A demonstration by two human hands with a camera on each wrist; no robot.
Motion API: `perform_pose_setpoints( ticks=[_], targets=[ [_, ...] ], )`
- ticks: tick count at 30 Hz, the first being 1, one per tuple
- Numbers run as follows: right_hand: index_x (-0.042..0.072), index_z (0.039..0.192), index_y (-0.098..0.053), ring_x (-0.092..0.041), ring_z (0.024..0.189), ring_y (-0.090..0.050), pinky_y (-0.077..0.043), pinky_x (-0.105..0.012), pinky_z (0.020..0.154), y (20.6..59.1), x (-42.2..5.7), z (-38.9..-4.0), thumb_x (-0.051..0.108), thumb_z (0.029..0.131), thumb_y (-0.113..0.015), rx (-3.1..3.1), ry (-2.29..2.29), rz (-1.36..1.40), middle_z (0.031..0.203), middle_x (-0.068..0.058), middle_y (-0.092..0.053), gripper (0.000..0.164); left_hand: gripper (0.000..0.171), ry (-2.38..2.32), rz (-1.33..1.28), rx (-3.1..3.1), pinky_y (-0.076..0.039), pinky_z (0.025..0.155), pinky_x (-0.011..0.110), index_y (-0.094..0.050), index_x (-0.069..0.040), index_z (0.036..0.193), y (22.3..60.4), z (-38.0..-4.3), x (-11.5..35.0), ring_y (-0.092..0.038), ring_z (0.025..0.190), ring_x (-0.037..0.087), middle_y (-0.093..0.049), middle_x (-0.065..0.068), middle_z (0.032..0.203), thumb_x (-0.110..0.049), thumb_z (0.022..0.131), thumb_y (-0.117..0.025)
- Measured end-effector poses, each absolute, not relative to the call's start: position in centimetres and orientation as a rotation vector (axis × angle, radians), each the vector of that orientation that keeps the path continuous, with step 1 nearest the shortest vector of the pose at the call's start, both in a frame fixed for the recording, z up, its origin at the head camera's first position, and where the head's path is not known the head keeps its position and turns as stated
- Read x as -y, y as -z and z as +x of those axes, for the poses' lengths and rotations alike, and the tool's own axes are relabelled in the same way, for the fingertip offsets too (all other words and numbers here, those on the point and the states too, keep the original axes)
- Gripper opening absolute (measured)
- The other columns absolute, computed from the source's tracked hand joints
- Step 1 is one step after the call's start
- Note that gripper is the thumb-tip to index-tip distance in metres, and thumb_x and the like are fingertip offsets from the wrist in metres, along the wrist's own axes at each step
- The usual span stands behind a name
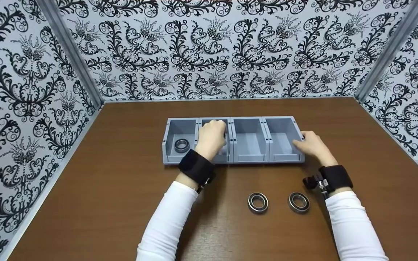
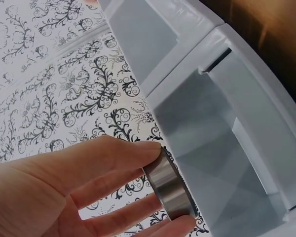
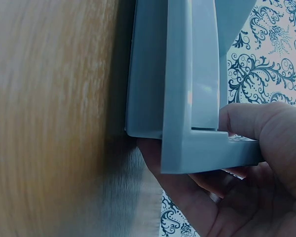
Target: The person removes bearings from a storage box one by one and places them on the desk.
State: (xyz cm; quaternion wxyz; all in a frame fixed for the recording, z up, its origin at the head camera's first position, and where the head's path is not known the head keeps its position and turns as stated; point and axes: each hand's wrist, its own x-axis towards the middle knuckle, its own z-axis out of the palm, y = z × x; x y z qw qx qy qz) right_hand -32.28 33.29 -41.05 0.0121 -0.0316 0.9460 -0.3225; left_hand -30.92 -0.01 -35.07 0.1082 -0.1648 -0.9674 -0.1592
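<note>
My left hand [image 1: 212, 137] is over the second compartment from the left of a grey four-part bin row [image 1: 250, 158]. Thumb and fingertips pinch a ball bearing [image 2: 170, 185] by its faces, its shiny outer rim showing in the left wrist view. At the row's right end, my right hand [image 1: 314, 146] grips the side wall, the thumb inside and the fingers outside and underneath. Another bearing [image 1: 181, 150] lies in the leftmost compartment. The head view hides the held bearing almost entirely behind the left hand.
Two more bearings rest on the brown table [image 1: 129, 188] in front of the bins, one nearer the middle [image 1: 258, 211] and one farther right [image 1: 299, 210]. Patterned black-and-white walls [image 1: 209, 54] enclose the table at the back and both sides.
</note>
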Motion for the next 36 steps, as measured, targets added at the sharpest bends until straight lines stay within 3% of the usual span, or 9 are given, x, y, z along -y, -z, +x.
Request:
perform_pose_setpoints(
  ticks=[10, 20, 29, 36],
  targets=[
    [-0.018, 0.123, -0.061, -0.037, 0.093, -0.067, -0.052, -0.042, 0.079, 41.1, -33.3, -32.3, 0.013, 0.096, -0.058, -2.991, 0.991, -0.138, 0.110, -0.033, -0.070, 0.041, 0.010, 0.463, -0.501, 2.826, -0.061, 0.070, 0.049, -0.075, -0.004, 0.080, 34.7, -30.1, -0.1, -0.076, 0.087, 0.038, -0.077, 0.016, 0.094, 0.005, 0.081, -0.079],
    [-0.018, 0.121, -0.060, -0.038, 0.090, -0.066, -0.051, -0.041, 0.077, 41.1, -33.4, -32.3, 0.013, 0.096, -0.059, -2.985, 0.989, -0.130, 0.103, -0.030, -0.069, 0.040, 0.015, 0.464, -0.489, 2.892, -0.061, 0.074, 0.049, -0.080, -0.007, 0.094, 34.4, -29.7, 0.1, -0.075, 0.093, 0.038, -0.077, 0.015, 0.102, 0.000, 0.080, -0.083],
    [-0.017, 0.116, -0.062, -0.037, 0.087, -0.065, -0.050, -0.039, 0.075, 41.1, -33.4, -32.3, 0.012, 0.095, -0.060, -2.998, 0.989, -0.155, 0.099, -0.028, -0.069, 0.036, 0.011, 0.457, -0.510, 2.905, -0.060, 0.074, 0.051, -0.078, -0.005, 0.089, 34.4, -29.2, 0.3, -0.074, 0.092, 0.040, -0.076, 0.017, 0.102, 0.001, 0.081, -0.078],
    [-0.018, 0.125, -0.060, -0.041, 0.093, -0.067, -0.052, -0.044, 0.080, 41.1, -33.4, -32.2, 0.013, 0.098, -0.058, -2.974, 0.995, -0.124, 0.107, -0.032, -0.069, 0.041, 0.013, 0.460, -0.548, 2.878, -0.060, 0.075, 0.049, -0.080, -0.005, 0.093, 34.3, -28.4, 0.5, -0.074, 0.091, 0.039, -0.076, 0.017, 0.100, 0.001, 0.081, -0.080]
  ],
)
